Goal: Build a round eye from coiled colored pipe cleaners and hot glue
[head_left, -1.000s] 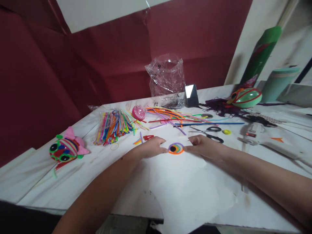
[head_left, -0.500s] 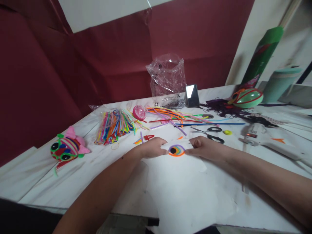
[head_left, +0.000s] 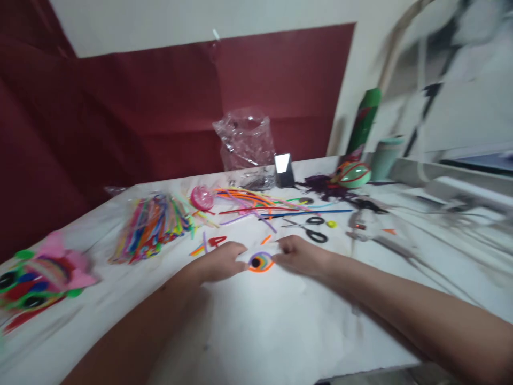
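Observation:
Between my hands is a small eye-shaped pipe-cleaner piece (head_left: 261, 262), with a black round pupil and purple, orange, yellow and bluish bands. My left hand (head_left: 225, 261) pinches its left edge, and my right hand (head_left: 300, 253) grips the right edge. White paper (head_left: 256, 321) lies beneath them. Just beyond the hands are a short orange strip (head_left: 266, 240), a red clip-like piece (head_left: 217, 241) and black-handled scissors (head_left: 315, 229). The picture is slightly blurred.
Left is a bagged bundle of pipe cleaners (head_left: 152, 227) and a decorated pink fish (head_left: 44, 278). Behind lie loose pipe cleaners (head_left: 244, 198), a pink ball-like piece (head_left: 202, 198), a phone (head_left: 284, 171) and a plastic bag (head_left: 245, 141). A glue gun (head_left: 377, 230) rests right.
The camera view has swung, so the table things sit further left and more shows at right. Both hands still hold the eye-shaped piece.

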### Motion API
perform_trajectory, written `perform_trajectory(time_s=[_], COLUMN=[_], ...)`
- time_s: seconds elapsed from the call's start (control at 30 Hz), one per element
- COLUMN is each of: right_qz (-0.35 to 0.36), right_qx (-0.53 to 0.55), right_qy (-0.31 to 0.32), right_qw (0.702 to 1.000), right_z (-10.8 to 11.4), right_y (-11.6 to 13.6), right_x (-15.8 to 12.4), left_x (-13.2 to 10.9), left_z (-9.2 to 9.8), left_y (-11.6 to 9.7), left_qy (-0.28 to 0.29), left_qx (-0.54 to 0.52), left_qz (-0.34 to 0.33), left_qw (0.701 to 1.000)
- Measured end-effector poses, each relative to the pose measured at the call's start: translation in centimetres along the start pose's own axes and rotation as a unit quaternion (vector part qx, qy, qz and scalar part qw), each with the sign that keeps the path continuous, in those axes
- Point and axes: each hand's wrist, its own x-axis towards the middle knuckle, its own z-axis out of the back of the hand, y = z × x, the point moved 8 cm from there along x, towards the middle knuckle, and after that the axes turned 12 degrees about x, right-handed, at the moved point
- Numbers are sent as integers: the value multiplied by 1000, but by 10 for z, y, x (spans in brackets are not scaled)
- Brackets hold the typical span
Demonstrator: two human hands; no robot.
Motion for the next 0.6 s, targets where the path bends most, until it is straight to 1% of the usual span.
perform_trajectory(time_s=[0.03, 0.07, 0.13, 0.17, 0.23, 0.3, 0.33, 0.4, 0.47, 0.53, 0.6], right_qz=[-1, -1, -12, -14, -19, -34, -50, -88, -117, -129, -108], right_qx=[-23, -46, -91, -111, -155, -207, -238, -292, -335, -367, -387], right_qy=[-22, -40, -64, -70, -89, -125, -151, -200, -224, -226, -207], right_qw=[1000, 998, 994, 991, 984, 970, 958, 931, 908, 893, 892], right_z=[1, 4, 13, 20, 44, 78, 98, 138, 169, 186, 189], right_y=[3, 7, 14, 18, 27, 29, 26, 11, -15, -42, -61], right_x=[0, 0, 0, 0, -7, -23, -34, -61, -87, -107, -121], left_x=[1, 2, 6, 9, 13, 13, 12, 9, 5, 3, 3], left_z=[-1, 0, 6, 7, 5, 4, 5, 13, 25, 31, 33], left_y=[1, 3, 10, 11, 13, 13, 13, 13, 16, 23, 28], left_qy=[-1, -16, -70, -82, -85, -95, -106, -153, -222, -254, -262], left_qx=[6, 11, 25, 32, 39, 23, 9, -22, -39, -53, -58], left_qz=[1, 9, 32, 34, 29, 29, 30, 30, 39, 57, 64], left_qw=[1000, 1000, 997, 996, 995, 995, 994, 988, 973, 964, 961])
